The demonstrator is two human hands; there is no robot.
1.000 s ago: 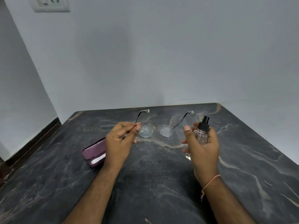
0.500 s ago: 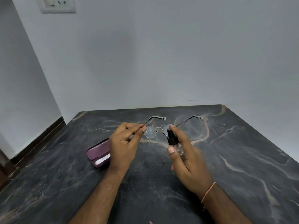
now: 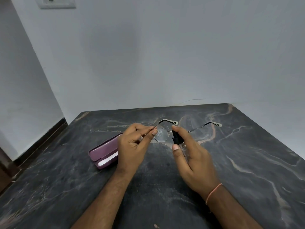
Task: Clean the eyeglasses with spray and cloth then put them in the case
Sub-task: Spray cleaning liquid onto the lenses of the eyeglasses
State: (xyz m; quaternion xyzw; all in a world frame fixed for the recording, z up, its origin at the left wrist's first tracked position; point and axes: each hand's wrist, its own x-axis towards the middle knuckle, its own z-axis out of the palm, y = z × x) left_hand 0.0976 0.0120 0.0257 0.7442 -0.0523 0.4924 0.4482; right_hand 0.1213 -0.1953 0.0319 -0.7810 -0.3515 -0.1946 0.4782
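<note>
Left hand [image 3: 132,146] fingers pinch the eyeglasses [image 3: 160,134] by one temple above the desk [image 3: 247,162]. Right hand [image 3: 191,156] fingers wrap the spray bottle [image 3: 176,139], aimed close. Droplets speckle one lens. Wiping remains; the open case [image 3: 104,152] waits behind the left fingers.

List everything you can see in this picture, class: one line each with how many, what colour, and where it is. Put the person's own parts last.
eyeglasses: 1, thin metal frame, droplets on one lens, held above the table
spray bottle: 1, clear with black nozzle, in the right hand, aimed at the lens
glasses case: 1, purple, open, on the table at left
white cloth: 1, inside the case
table: 1, dark marbled
wall socket: 1, white, upper left
left hand: pinching a temple arm
right hand: orange wrist thread
</note>
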